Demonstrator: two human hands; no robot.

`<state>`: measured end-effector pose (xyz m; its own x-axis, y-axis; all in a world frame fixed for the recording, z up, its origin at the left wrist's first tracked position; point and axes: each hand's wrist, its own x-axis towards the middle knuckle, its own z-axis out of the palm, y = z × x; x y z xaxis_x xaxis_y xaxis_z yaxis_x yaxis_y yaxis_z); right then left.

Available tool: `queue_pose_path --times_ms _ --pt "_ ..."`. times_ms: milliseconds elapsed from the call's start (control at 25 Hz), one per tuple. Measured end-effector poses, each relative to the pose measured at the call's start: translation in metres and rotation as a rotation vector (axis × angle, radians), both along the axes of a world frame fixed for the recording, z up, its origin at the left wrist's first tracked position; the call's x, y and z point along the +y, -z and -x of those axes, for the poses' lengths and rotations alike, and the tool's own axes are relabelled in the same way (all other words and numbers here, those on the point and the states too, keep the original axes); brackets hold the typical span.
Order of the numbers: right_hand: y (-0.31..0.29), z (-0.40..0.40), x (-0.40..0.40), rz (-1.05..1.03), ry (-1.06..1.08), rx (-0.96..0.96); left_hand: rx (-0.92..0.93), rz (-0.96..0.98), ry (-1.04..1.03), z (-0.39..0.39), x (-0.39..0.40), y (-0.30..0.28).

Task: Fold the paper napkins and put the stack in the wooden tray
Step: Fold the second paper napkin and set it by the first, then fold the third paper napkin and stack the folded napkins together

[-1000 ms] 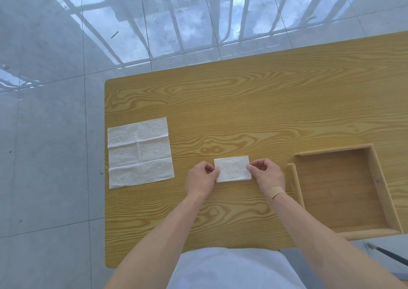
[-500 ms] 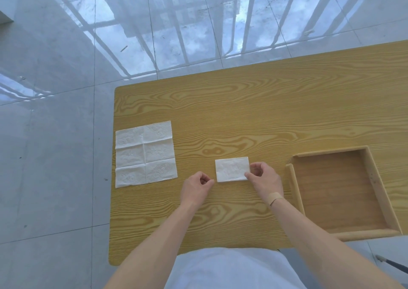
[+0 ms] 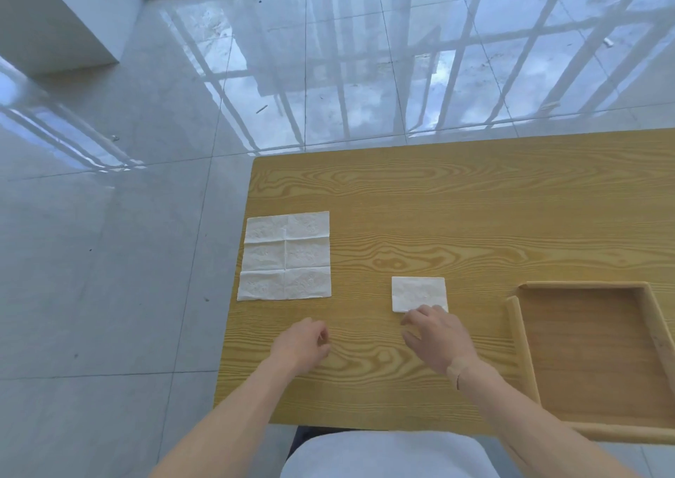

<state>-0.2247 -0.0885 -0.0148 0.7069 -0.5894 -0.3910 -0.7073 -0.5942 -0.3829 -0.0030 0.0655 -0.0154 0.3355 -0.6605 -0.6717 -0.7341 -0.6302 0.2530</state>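
Observation:
A small folded white napkin (image 3: 418, 292) lies flat on the wooden table (image 3: 456, 203), left of the wooden tray (image 3: 520, 335), which has nothing in it. An unfolded creased napkin (image 3: 286, 255) lies flat near the table's left edge. My right hand (image 3: 436, 337) hovers at the folded napkin's near edge, fingers loosely curled, covering its near right corner; no grip on it shows. My left hand (image 3: 303, 342) is apart from both napkins, below the unfolded one, loosely curled and holding nothing.
The table's left edge runs just beside the unfolded napkin, with glossy grey floor tiles (image 3: 109, 258) beyond. The tray reaches the right edge of the view. My white-clothed torso (image 3: 383, 455) is against the near table edge.
Both hands have let go of the folded napkin and drawn back toward me. The left hand shifted left, away from it. The view has swung left and up.

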Motion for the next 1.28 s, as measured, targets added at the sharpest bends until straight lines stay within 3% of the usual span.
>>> queue_pose_path --times_ms 360,600,800,1040,1280 --pt "0.000 -0.088 0.035 -0.011 -0.138 0.088 -0.153 -0.026 0.223 -0.104 0.061 0.002" --pt "0.005 -0.145 0.052 0.088 -0.101 0.124 -0.186 0.108 0.182 -0.171 0.083 0.011" --pt "0.010 -0.177 0.061 0.196 -0.096 0.064 -0.221 0.288 0.151 -0.188 0.073 0.018" --pt "0.016 -0.189 0.071 0.218 -0.082 0.142 -0.274 0.314 0.182 -0.187 0.065 0.025" --pt "0.020 -0.178 0.093 0.281 0.011 -0.003 -0.329 0.406 0.195 -0.179 0.074 0.029"
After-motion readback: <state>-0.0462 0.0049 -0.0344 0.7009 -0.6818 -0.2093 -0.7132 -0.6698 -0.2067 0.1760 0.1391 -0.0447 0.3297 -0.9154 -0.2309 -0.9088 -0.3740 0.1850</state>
